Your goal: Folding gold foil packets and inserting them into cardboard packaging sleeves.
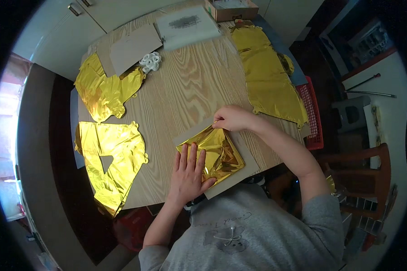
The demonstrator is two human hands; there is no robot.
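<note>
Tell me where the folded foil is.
The foil is below centre in the head view, on a card at the table's near edge, partly under the left hand.

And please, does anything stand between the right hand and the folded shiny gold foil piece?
Nothing visible does. The right hand pinches the top corner of the folded shiny gold foil piece directly; the left hand rests on its left part, clear of that corner.

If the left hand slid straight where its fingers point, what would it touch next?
Past the gold foil, the left hand would probably meet the grey board first, though depth is unclear.
</note>
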